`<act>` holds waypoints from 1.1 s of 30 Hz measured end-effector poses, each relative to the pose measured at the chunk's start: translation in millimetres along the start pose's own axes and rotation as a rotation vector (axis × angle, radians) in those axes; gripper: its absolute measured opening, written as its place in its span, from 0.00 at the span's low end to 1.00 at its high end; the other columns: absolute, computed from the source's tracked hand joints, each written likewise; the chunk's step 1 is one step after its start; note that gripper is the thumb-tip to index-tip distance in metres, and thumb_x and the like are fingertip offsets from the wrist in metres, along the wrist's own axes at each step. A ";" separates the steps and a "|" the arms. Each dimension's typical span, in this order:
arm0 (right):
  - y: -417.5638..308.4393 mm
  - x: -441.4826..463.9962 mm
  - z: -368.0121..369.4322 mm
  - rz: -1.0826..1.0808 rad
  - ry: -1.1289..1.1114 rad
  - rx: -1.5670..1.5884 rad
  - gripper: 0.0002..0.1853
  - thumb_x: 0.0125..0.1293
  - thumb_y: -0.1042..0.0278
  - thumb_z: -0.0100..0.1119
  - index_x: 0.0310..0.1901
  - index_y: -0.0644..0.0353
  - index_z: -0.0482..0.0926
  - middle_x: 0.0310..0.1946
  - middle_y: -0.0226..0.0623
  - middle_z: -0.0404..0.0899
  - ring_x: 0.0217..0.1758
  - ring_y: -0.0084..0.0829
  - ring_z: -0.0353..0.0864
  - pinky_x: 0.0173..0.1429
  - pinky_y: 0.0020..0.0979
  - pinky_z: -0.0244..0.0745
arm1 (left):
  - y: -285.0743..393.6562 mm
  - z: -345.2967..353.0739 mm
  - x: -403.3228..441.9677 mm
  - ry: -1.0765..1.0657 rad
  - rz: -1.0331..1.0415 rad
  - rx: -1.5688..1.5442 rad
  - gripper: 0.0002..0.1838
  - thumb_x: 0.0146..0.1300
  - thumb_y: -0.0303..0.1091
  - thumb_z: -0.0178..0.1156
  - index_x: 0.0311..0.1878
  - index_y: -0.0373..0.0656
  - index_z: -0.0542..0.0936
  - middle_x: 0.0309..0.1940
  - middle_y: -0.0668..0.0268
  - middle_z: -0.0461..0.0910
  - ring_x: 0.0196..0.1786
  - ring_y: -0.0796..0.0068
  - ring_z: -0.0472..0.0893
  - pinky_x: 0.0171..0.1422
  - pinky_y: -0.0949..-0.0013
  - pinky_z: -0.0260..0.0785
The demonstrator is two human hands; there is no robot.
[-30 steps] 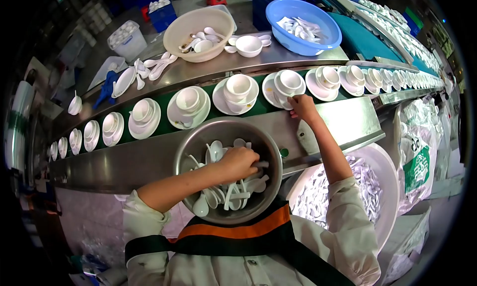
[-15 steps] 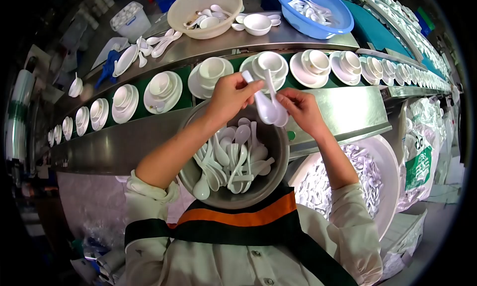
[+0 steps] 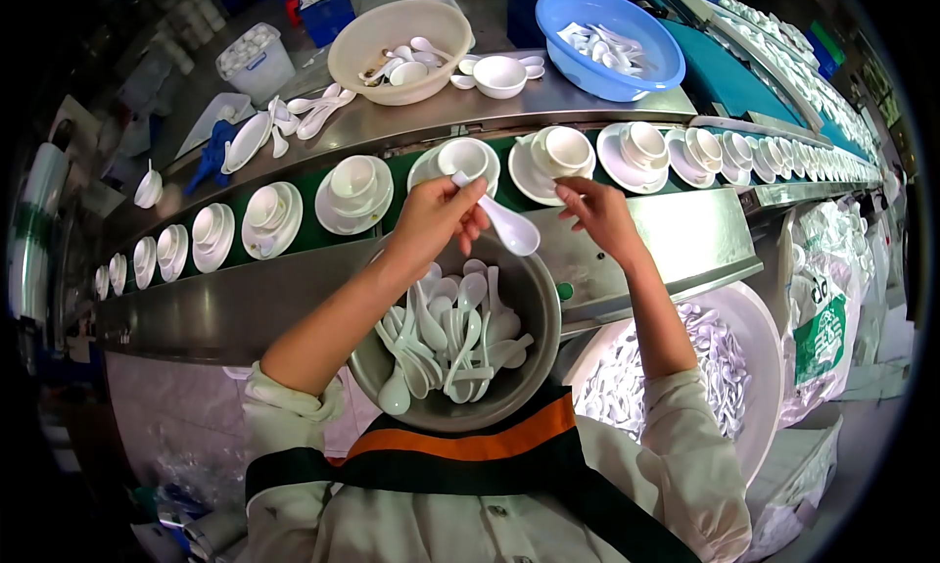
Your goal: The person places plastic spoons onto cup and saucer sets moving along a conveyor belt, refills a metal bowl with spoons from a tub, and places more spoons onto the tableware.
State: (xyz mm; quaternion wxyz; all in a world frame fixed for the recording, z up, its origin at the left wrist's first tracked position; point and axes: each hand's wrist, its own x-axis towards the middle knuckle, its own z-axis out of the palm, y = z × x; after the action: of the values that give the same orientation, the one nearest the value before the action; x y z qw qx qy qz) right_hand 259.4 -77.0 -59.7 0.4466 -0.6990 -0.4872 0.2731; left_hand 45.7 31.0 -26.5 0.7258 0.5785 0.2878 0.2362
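Observation:
My left hand (image 3: 443,215) pinches a white soup spoon (image 3: 514,230) by its handle, the spoon's bowl pointing down to the right. My right hand (image 3: 597,213) is to the right of the spoon, fingers apart, with nothing visible in it. Beyond its fingertips stands a stacked set of white cup, bowl and plate (image 3: 560,152). Another dish set (image 3: 465,160) is just behind my left hand. Below both hands, a steel bowl (image 3: 545,352) in front of my body holds many white spoons (image 3: 460,318).
A green conveyor belt (image 3: 392,213) carries a row of dish sets. On the steel shelf behind are a beige basin (image 3: 343,49), a blue basin (image 3: 671,54) and a small white bowl (image 3: 499,76). A large white tub (image 3: 769,367) of wrapped items stands at lower right.
Two spoons were between my hands; now only one shows, in my left hand. My right hand has come away from the spoons. The dish sets have moved left, and the view has shifted slightly.

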 end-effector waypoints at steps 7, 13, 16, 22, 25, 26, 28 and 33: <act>7.2 -12.0 -4.1 -0.004 -0.071 0.289 0.09 0.63 0.71 0.55 0.42 0.66 0.77 0.25 0.30 0.76 0.21 0.15 0.72 0.25 0.19 0.71 | 8.9 16.0 5.7 -0.052 -0.035 0.248 0.18 0.63 0.45 0.54 0.29 0.37 0.74 0.20 0.65 0.76 0.21 0.78 0.74 0.23 0.74 0.68; 104.8 26.4 -36.0 0.146 0.203 -0.210 0.16 0.61 0.61 0.54 0.35 0.70 0.80 0.20 0.40 0.79 0.21 0.27 0.80 0.27 0.27 0.76 | -30.9 -36.2 -41.7 -0.313 0.013 1.684 0.31 0.51 0.63 0.55 0.24 0.38 0.81 0.23 0.53 0.80 0.26 0.57 0.80 0.34 0.59 0.72; 126.7 38.3 -28.4 0.212 0.221 -0.016 0.15 0.62 0.61 0.56 0.41 0.67 0.79 0.23 0.42 0.79 0.20 0.26 0.79 0.23 0.26 0.75 | -62.4 -39.3 -53.3 -0.289 0.018 1.587 0.34 0.52 0.63 0.54 0.19 0.34 0.79 0.21 0.50 0.78 0.25 0.52 0.78 0.32 0.55 0.70; 35.4 6.0 -15.4 -0.106 0.148 -0.446 0.14 0.57 0.68 0.60 0.44 0.64 0.78 0.28 0.43 0.80 0.28 0.31 0.81 0.30 0.29 0.74 | -77.7 -12.6 -54.0 -0.479 0.020 0.782 0.11 0.44 0.32 0.61 0.27 0.37 0.72 0.20 0.57 0.75 0.24 0.63 0.76 0.30 0.64 0.66; -37.4 -33.5 2.3 -0.186 -0.143 -0.095 0.17 0.55 0.70 0.61 0.47 0.63 0.76 0.31 0.45 0.79 0.27 0.39 0.78 0.34 0.33 0.73 | -69.5 -12.7 -52.8 -0.416 0.148 0.762 0.10 0.46 0.31 0.60 0.28 0.35 0.72 0.19 0.57 0.74 0.23 0.66 0.75 0.30 0.65 0.65; -50.9 -42.5 9.9 -0.183 -0.147 -0.086 0.17 0.55 0.70 0.61 0.47 0.63 0.76 0.31 0.45 0.79 0.27 0.39 0.78 0.34 0.33 0.73 | -55.7 -10.6 -54.8 -0.382 0.209 0.760 0.10 0.47 0.31 0.59 0.28 0.35 0.72 0.19 0.57 0.74 0.23 0.67 0.75 0.29 0.65 0.65; -67.3 -53.2 20.0 -0.581 -0.332 -0.257 0.16 0.54 0.70 0.61 0.46 0.61 0.76 0.30 0.45 0.79 0.26 0.41 0.76 0.34 0.36 0.72 | -36.8 -9.4 -58.4 -0.425 0.197 0.726 0.09 0.48 0.31 0.58 0.30 0.35 0.73 0.20 0.58 0.75 0.24 0.68 0.75 0.30 0.66 0.65; -56.1 -66.2 23.3 -0.459 -0.371 -0.334 0.17 0.52 0.72 0.62 0.46 0.60 0.76 0.28 0.44 0.78 0.27 0.41 0.77 0.34 0.36 0.72 | -31.8 -12.2 -60.8 -0.376 0.216 0.726 0.10 0.51 0.30 0.57 0.35 0.37 0.75 0.22 0.60 0.77 0.25 0.72 0.76 0.33 0.68 0.67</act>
State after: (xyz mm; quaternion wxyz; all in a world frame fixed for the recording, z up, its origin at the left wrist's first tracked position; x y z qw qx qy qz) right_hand 190.9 -122.7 -23.8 0.2795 -0.5729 -0.7428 0.2044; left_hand -6.3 -8.5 -50.8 0.4859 0.8564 0.1527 0.0845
